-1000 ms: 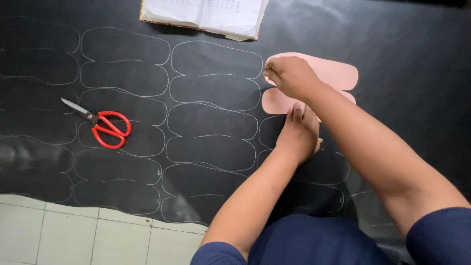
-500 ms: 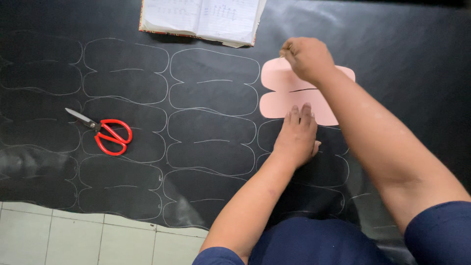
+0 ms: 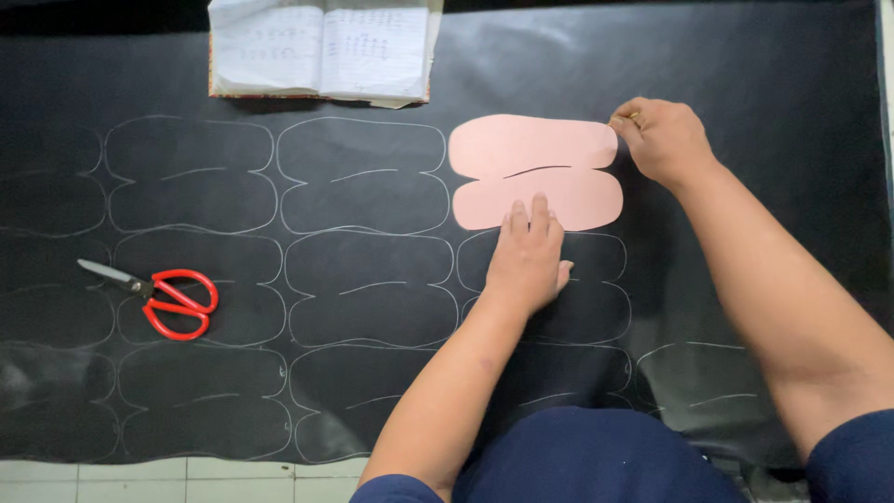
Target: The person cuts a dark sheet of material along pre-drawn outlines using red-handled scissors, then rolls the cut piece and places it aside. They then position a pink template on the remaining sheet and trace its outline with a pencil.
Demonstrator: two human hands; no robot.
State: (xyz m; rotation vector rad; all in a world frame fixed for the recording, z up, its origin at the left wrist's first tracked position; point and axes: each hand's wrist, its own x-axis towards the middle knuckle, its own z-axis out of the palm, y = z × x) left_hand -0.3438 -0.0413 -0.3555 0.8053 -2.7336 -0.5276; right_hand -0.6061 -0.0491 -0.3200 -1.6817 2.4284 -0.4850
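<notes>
My left hand point(image 3: 529, 253) lay flat, fingers pinning the pink template point(image 3: 535, 172) at upper centre on the black sheet point(image 3: 764, 56); my right hand point(image 3: 663, 140) pinched a small marker at its right edge.

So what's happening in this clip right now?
A person leans over a black sheet marked with rows of white traced outlines. The left hand presses flat on the lower edge of a pink template, while the right hand sits at its upper right corner, pinching something small that cannot be made out. Red scissors lie untouched to the left, and an open notebook sits at the top.
</notes>
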